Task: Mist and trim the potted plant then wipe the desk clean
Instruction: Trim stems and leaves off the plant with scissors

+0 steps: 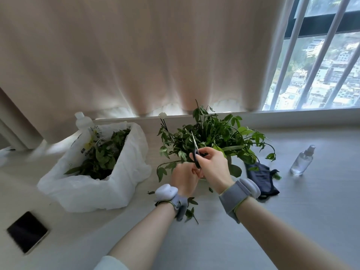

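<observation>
A leafy green potted plant (214, 133) stands at the back middle of the pale desk (292, 221). My right hand (213, 168) grips black-handled scissors (195, 151), blades pointing up into the leaves. My left hand (184, 179) is curled just below and left of it, against a drooping stem; what it holds is hidden. A small clear spray bottle (302, 160) stands to the plant's right. A dark cloth (262, 177) lies between plant and bottle. Cut leaves (190, 210) lie on the desk near my left wrist.
A white plastic bag (101, 184) with cut leaves sits at the left, with a clear plastic bottle (83, 123) behind it. A dark phone (27, 231) lies at the near left. Curtain and barred window run behind the desk.
</observation>
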A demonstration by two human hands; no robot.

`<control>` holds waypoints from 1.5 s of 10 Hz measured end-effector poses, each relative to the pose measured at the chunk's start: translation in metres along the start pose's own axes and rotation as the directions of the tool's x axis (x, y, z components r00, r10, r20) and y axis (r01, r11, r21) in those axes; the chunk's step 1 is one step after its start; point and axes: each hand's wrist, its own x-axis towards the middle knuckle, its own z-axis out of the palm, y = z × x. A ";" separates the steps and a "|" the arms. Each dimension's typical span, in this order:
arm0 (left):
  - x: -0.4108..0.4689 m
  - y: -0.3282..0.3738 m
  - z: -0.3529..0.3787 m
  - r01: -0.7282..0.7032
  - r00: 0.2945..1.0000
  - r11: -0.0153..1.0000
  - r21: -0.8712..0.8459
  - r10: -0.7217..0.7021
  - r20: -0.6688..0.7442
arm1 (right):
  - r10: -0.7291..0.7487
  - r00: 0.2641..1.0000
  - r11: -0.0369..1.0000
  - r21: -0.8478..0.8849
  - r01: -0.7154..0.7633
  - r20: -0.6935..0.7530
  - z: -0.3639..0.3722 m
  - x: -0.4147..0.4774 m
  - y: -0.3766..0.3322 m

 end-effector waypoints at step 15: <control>0.041 0.022 -0.034 0.355 0.858 0.156 -0.922 -0.446 0.255 | 0.365 0.914 0.869 0.288 -0.403 0.175 -0.020 0.011 -0.004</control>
